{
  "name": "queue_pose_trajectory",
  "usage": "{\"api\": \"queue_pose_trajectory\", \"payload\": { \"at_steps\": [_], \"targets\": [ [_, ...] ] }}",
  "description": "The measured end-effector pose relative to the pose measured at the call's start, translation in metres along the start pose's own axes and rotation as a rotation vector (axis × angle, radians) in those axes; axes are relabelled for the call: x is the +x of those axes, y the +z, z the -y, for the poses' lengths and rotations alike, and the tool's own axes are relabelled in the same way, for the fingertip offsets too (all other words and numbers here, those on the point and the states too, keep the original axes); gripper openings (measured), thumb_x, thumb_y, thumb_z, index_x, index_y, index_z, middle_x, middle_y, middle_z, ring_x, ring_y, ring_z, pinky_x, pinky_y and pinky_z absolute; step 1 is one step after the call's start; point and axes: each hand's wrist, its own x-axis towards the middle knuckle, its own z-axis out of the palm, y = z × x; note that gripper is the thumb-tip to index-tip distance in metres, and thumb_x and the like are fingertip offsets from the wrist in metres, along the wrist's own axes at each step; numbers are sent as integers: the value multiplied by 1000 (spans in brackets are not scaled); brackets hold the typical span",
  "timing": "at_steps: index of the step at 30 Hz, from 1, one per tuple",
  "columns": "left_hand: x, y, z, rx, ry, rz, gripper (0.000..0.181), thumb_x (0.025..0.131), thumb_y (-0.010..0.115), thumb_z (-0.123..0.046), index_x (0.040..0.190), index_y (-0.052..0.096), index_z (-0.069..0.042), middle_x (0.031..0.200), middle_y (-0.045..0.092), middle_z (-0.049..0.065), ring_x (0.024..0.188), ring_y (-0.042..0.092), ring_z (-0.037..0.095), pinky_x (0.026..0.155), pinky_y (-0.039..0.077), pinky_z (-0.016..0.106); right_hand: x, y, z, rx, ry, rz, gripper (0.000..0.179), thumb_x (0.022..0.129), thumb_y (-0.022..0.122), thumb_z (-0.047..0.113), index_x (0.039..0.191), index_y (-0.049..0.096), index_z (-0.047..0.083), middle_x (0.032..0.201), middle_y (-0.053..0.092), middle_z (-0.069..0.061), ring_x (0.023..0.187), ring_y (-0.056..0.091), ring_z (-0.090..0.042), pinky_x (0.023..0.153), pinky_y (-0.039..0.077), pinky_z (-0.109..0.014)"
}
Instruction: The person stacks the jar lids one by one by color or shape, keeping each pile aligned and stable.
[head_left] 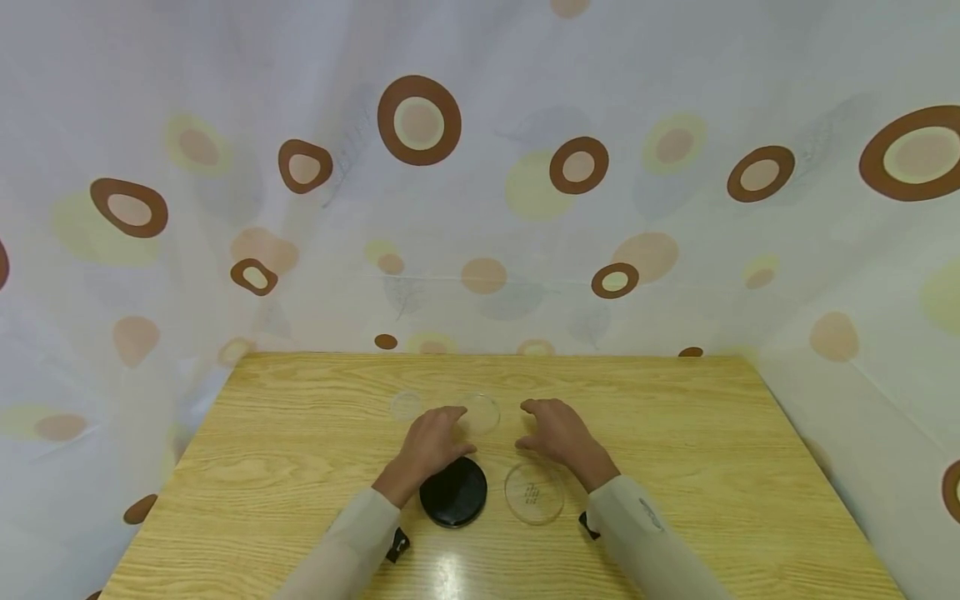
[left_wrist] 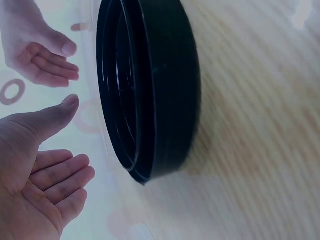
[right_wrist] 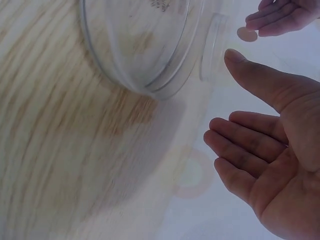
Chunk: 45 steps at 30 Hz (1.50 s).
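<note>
Covered in part by the left hand (head_left: 431, 437) in the head view: the far rim of the black dish (head_left: 453, 496) and the left edge of the far clear dish (head_left: 483, 414). Hard to make out against the grain, traceable only by thin rims: that far clear dish and the small clear dish (head_left: 407, 406) to its left. Cut off by the frame top in the wrist views — the black dish in the left, the near clear dish (head_left: 534, 496) in the right, with dark marks too blurred to read. Fingers relaxed and loosely extended on the left hand, just beyond the black dish; likewise on the right hand (head_left: 558, 433), just beyond the near clear dish. Sleeves (head_left: 341, 550) cut off below. Between the two near dishes, a strip of wood; between the hands, a wider gap. Broad room on the table (head_left: 285, 467) to either side, bounded by the patterned curtain (head_left: 480, 217) along the back edge.
</note>
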Motion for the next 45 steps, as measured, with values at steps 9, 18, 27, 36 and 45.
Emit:
{"api": "queue_pose_trajectory", "payload": {
  "at_steps": [9,18,27,36,45],
  "targets": [
    [9,0,7,-54,-80,8,59,78,79,-29,127,58,-1,127,61,16,114,59,33,93,51,45,15,7,3,12,20,6,59,77,79,31,124,60,2,121,64,-15,109,62,-32,91,51,-43],
    [18,4,16,-26,-89,-17,58,75,81,-27,123,61,0,121,65,15,108,63,30,88,54,41,25,11,8,69,38,40,59,80,76,27,129,56,1,127,60,-15,115,58,-32,93,50,-45],
    [23,7,21,-16,-102,-1,56,74,82,-26,121,62,0,118,66,14,105,64,29,87,54,40,37,14,14,12,-3,37,54,77,80,27,121,61,2,114,66,-13,100,63,-30,84,53,-43],
    [29,12,22,-37,-99,0,56,73,83,-24,120,62,-1,118,66,14,107,63,30,89,53,41,45,16,21,8,-4,38,50,73,83,23,115,64,3,104,68,-11,91,64,-27,78,53,-40],
    [31,12,19,-18,-74,3,51,75,81,-22,118,63,0,113,68,15,101,65,30,85,54,40,48,18,25,13,-15,47,41,73,83,23,104,65,5,87,66,-6,76,61,-21,66,50,-35]
  ]
}}
